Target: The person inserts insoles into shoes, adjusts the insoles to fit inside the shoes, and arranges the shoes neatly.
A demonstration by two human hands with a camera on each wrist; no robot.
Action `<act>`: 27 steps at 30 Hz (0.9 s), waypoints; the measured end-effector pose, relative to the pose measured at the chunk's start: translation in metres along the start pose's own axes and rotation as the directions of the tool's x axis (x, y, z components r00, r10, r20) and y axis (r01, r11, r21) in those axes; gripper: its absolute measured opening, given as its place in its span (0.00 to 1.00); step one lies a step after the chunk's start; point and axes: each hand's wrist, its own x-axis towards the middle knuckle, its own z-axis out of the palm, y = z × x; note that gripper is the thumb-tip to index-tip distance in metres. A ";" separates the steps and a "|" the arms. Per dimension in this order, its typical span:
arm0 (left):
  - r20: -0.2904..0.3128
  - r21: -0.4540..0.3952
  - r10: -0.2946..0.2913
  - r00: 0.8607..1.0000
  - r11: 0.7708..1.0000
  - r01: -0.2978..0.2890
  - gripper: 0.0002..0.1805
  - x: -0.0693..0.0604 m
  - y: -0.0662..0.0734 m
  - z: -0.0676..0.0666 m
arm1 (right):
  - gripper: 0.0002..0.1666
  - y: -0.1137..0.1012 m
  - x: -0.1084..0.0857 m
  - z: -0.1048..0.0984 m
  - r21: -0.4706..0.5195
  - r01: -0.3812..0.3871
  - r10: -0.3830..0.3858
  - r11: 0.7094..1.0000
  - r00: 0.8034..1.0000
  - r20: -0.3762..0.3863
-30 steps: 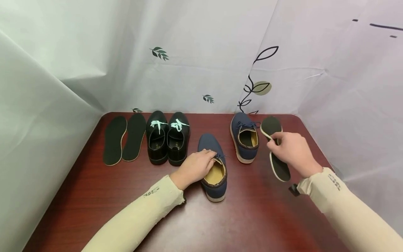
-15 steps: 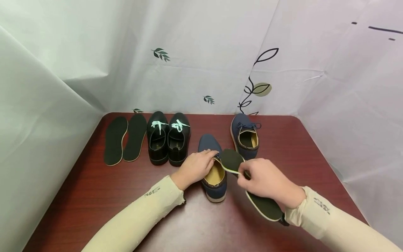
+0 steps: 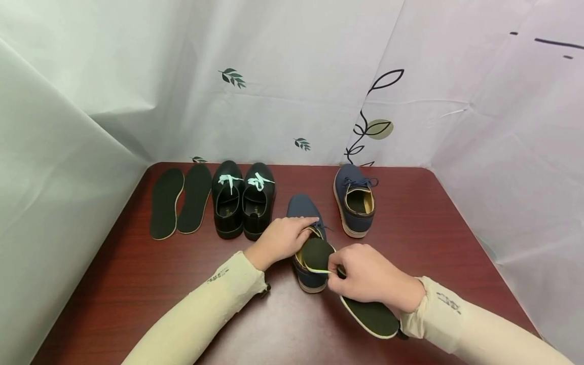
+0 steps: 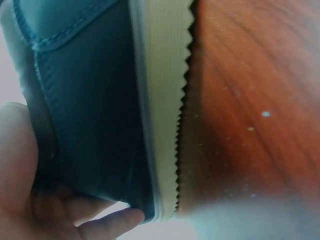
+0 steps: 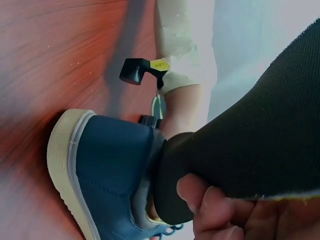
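Observation:
A blue lace-up shoe (image 3: 303, 207) lies mid-table, toe pointing away. My left hand (image 3: 279, 241) grips it at the laces and the edge of its opening; in the left wrist view the thumb and fingers wrap over the blue upper (image 4: 95, 110). With thumb and fingertips, my right hand (image 3: 371, 276) pinches a black insole (image 3: 371, 315) with a pale edge. The insole bends at the pinch. Its front end overlaps the shoe's opening, and in the right wrist view the black tip (image 5: 172, 195) dips at the collar. How deep it reaches is hidden.
A second blue shoe (image 3: 355, 223) with something dark inside stands at the back right. Two black shoes (image 3: 228, 223) with pale green laces stand left of centre, beside two black insoles (image 3: 167, 205). A patterned white sheet (image 3: 292, 101) hangs behind the reddish-brown table (image 3: 114, 284).
My right hand has carried the insole from the table's right side leftward and toward me, so its tip is now at the shoe's opening. My left hand stays on the shoe.

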 end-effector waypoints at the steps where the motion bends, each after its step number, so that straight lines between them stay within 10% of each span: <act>1: 0.005 0.001 0.001 1.000 1.000 -0.001 0.21 0.000 0.000 -0.001 | 0.13 0.000 0.002 0.001 0.006 -0.004 0.004 1.000 1.000 0.001; 14: 0.023 0.028 -0.067 0.998 0.997 0.066 0.21 0.003 0.004 0.000 | 0.10 0.005 0.031 0.013 0.113 -0.110 0.105 0.988 0.993 0.050; 27: 0.013 0.030 -0.068 0.998 0.997 0.068 0.21 0.001 0.003 0.005 | 0.14 -0.001 0.047 0.020 -0.006 -0.181 0.180 0.984 0.981 0.072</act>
